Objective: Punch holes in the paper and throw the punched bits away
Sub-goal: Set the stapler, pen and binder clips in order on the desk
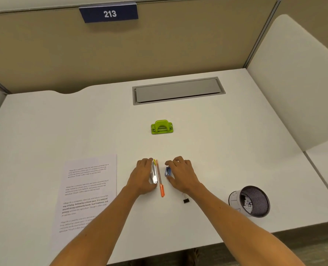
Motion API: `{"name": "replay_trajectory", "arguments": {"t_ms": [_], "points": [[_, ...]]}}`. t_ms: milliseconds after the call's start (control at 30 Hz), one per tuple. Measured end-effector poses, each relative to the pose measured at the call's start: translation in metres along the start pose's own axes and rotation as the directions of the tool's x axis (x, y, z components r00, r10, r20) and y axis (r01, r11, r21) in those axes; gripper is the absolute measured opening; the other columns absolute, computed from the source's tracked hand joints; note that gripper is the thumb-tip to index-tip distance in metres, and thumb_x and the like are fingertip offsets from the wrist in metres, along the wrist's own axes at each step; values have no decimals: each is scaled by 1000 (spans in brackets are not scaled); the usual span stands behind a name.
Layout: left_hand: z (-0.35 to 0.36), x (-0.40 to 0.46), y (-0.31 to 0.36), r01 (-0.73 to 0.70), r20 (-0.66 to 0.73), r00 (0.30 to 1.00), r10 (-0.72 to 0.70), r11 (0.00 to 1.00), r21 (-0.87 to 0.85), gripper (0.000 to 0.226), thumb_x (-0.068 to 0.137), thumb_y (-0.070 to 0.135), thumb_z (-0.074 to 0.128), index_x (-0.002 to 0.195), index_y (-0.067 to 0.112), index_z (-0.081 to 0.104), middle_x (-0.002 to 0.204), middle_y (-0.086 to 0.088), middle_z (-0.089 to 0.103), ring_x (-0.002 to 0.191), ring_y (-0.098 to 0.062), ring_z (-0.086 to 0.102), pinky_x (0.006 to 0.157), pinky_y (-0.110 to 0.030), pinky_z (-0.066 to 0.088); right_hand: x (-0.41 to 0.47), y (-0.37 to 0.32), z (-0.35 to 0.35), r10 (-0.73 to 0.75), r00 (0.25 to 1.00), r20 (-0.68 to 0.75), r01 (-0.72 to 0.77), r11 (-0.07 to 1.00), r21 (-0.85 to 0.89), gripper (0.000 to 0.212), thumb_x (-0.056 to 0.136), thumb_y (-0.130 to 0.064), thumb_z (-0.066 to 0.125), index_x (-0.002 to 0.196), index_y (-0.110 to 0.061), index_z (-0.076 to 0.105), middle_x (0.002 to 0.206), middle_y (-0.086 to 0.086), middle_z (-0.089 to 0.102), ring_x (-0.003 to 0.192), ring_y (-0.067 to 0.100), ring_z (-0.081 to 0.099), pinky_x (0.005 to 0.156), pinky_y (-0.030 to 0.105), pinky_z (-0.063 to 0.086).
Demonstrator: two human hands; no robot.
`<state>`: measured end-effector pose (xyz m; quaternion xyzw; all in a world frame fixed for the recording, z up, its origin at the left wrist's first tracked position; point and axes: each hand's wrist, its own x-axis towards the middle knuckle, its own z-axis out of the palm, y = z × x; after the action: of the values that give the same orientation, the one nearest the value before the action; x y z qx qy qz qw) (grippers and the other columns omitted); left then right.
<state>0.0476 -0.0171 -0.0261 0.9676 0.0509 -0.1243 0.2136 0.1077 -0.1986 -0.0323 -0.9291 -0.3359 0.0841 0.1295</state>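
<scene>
A green hole punch point(161, 127) stands alone near the middle of the white desk point(226, 150), well beyond both hands. The printed paper point(86, 192) lies flat at the front left, partly under my left forearm. A mesh bin point(253, 201) holding white paper bits stands at the front right. My left hand point(143, 175) lies over a silver metal tool point(154, 174), with fingers and thumb curled round it. My right hand point(182, 173) has finger and thumb closed around a small blue object point(168, 171).
An orange pen point(160, 181) lies between my hands, beside the silver tool. A black binder clip point(186, 200) sits by my right wrist. A grey cable hatch point(178, 91) is set into the desk at the back. Partition walls enclose the back and right.
</scene>
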Motion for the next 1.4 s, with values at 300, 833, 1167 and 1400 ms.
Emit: {"name": "replay_trajectory", "arguments": {"t_ms": [300,833,1167,1400], "points": [[0,-5,4,2,-24,1000,-2,1000,-15,90,57,29,81,135,6,42,131,-8,42,124,-25,40,84,-32,54,-1,13,-12,-10,999,-41,11,1000,21,42,88,-29,62,127,-16,54,122,5,63,120,26,49,95,41,39],[-40,16,57,-125,-161,980,114,990,-59,88,56,31,76,133,10,39,130,-8,46,116,-23,45,77,-26,49,-3,57,-63,-56,996,-74,50,996,-77,44,87,-29,63,127,-18,51,123,3,62,123,25,46,96,41,36],[-60,78,77,-323,-118,940,319,946,-19,86,59,25,80,133,7,40,125,-9,47,109,-26,49,78,-34,50,-8,91,-83,110,979,-175,-125,989,-81,37,81,-23,67,117,-16,59,110,-1,67,114,26,53,88,41,41],[-59,124,108,-437,-72,899,433,898,-55,83,61,21,78,133,7,39,128,-7,47,117,-26,44,88,-35,47,-25,136,-96,300,920,-253,-312,950,-9,36,81,-24,66,117,-17,61,105,-3,67,110,23,56,86,40,43]]}}
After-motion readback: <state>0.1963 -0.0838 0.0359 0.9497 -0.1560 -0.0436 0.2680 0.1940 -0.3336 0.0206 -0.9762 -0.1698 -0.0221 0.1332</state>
